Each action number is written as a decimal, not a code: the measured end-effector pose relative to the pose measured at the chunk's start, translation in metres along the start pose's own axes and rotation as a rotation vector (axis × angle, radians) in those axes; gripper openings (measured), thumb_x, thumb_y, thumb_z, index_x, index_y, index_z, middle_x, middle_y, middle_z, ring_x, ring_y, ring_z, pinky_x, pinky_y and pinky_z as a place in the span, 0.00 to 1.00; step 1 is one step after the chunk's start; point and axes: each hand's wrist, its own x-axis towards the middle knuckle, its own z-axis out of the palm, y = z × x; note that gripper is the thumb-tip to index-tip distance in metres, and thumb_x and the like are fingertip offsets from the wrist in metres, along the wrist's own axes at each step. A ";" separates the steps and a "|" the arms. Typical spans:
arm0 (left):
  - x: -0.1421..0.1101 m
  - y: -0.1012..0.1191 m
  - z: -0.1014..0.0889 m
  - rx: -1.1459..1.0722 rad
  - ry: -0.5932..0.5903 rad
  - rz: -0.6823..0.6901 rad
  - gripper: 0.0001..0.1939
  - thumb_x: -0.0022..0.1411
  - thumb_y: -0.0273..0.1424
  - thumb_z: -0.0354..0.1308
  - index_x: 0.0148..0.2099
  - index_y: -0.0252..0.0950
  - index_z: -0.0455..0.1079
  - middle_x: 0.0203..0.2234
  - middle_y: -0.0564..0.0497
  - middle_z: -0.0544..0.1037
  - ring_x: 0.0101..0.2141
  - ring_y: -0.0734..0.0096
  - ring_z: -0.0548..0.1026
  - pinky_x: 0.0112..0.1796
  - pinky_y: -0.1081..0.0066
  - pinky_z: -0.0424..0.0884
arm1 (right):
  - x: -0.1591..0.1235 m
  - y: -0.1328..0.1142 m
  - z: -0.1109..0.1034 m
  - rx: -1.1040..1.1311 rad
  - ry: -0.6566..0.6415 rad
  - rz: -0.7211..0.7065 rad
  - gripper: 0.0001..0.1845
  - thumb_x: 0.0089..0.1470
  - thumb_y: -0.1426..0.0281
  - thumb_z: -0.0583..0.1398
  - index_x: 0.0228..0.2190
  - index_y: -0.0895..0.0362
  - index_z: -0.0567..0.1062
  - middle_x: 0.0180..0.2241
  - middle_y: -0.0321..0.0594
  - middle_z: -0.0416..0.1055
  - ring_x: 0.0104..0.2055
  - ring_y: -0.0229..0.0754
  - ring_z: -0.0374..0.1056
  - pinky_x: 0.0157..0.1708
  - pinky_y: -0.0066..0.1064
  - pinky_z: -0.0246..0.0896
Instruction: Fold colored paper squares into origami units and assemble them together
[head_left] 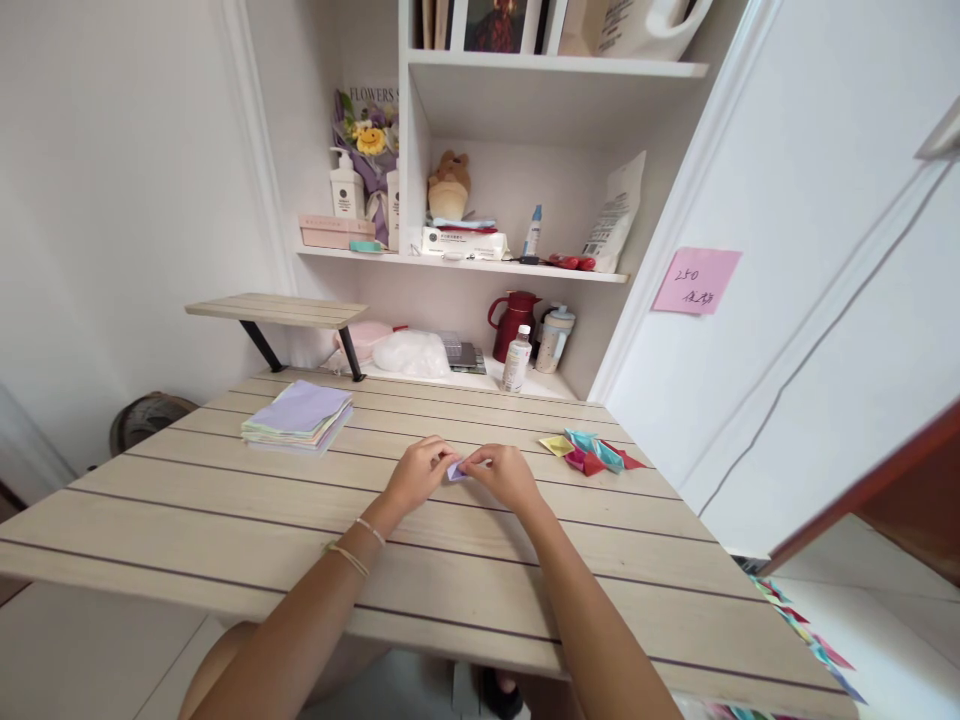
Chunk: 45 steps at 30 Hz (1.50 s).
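Observation:
A small folded piece of purple paper (456, 472) is held between my two hands, just above the middle of the table. My left hand (421, 471) pinches its left side with thumb and finger. From the other side, the closed fingers of my right hand (501, 474) grip the paper's right edge. Much of the paper is hidden behind the fingertips. To the left lies a stack of coloured paper sheets (298, 412) with a purple sheet on top. Several folded paper pieces (592, 452) in yellow, blue and red sit in a pile to the right.
A small raised shelf (277, 308) on black legs stands at the table's back left. Behind the wooden table (247, 510), a white shelf unit (517, 265) holds a bottle (517, 358), a red jug (514, 325) and a cup (555, 338). More folded paper (806, 630) shows beyond the right edge.

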 end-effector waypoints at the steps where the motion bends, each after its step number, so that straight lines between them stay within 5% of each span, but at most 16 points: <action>1: 0.000 -0.001 0.001 -0.025 0.025 -0.024 0.10 0.57 0.33 0.51 0.28 0.36 0.70 0.26 0.50 0.73 0.30 0.71 0.70 0.31 0.73 0.65 | 0.000 -0.001 0.001 0.004 -0.007 -0.008 0.05 0.42 0.68 0.60 0.21 0.50 0.78 0.24 0.35 0.75 0.28 0.41 0.69 0.30 0.31 0.60; 11: 0.004 -0.012 0.011 -0.428 0.268 -0.355 0.13 0.50 0.39 0.57 0.28 0.32 0.69 0.21 0.51 0.74 0.24 0.73 0.71 0.25 0.75 0.67 | -0.001 -0.009 0.018 0.270 0.046 0.032 0.06 0.43 0.67 0.60 0.22 0.54 0.77 0.28 0.39 0.71 0.33 0.41 0.67 0.33 0.30 0.62; 17: 0.004 -0.004 0.002 -0.771 0.030 -0.516 0.17 0.47 0.37 0.60 0.38 0.31 0.70 0.31 0.45 0.76 0.31 0.69 0.74 0.32 0.71 0.70 | 0.001 -0.005 0.006 0.267 0.134 0.075 0.07 0.41 0.64 0.62 0.22 0.54 0.77 0.31 0.40 0.66 0.36 0.41 0.64 0.35 0.31 0.62; 20: 0.003 -0.003 0.002 -0.764 -0.004 -0.544 0.16 0.43 0.36 0.63 0.33 0.30 0.71 0.26 0.47 0.76 0.27 0.71 0.73 0.28 0.74 0.69 | 0.001 -0.005 0.005 0.316 0.082 0.085 0.08 0.40 0.63 0.62 0.23 0.55 0.77 0.32 0.40 0.65 0.36 0.41 0.64 0.29 0.29 0.63; 29: 0.008 -0.011 0.005 -0.700 0.322 -0.543 0.14 0.43 0.38 0.62 0.25 0.31 0.67 0.17 0.54 0.71 0.18 0.79 0.67 0.22 0.78 0.62 | 0.001 -0.013 0.016 0.790 -0.016 0.319 0.21 0.40 0.61 0.62 0.37 0.57 0.70 0.31 0.40 0.71 0.31 0.40 0.69 0.30 0.31 0.65; 34: 0.008 -0.012 0.006 -0.723 0.407 -0.524 0.15 0.43 0.38 0.62 0.26 0.31 0.67 0.18 0.54 0.71 0.20 0.79 0.68 0.24 0.78 0.64 | -0.001 -0.013 0.026 0.670 -0.078 0.247 0.18 0.38 0.60 0.63 0.31 0.60 0.74 0.25 0.40 0.73 0.27 0.41 0.70 0.29 0.30 0.65; 38: 0.009 -0.009 0.004 -0.769 0.366 -0.498 0.16 0.44 0.39 0.62 0.32 0.31 0.69 0.22 0.51 0.73 0.23 0.76 0.70 0.25 0.76 0.67 | 0.000 -0.007 0.026 0.537 0.077 0.177 0.16 0.43 0.60 0.60 0.31 0.59 0.75 0.24 0.40 0.74 0.25 0.42 0.70 0.27 0.31 0.66; 42: 0.010 -0.005 -0.001 -0.810 0.282 -0.486 0.21 0.46 0.41 0.59 0.40 0.32 0.69 0.30 0.47 0.75 0.29 0.69 0.73 0.27 0.71 0.71 | 0.001 0.002 0.014 0.257 0.225 0.002 0.12 0.48 0.64 0.58 0.35 0.54 0.76 0.33 0.40 0.75 0.32 0.43 0.71 0.33 0.33 0.65; 45: 0.010 -0.003 -0.001 -0.799 0.267 -0.492 0.22 0.47 0.41 0.59 0.42 0.33 0.69 0.33 0.46 0.75 0.30 0.68 0.74 0.29 0.68 0.73 | 0.002 0.006 0.005 0.068 0.213 -0.154 0.12 0.51 0.67 0.56 0.38 0.53 0.75 0.34 0.40 0.75 0.34 0.43 0.70 0.35 0.32 0.64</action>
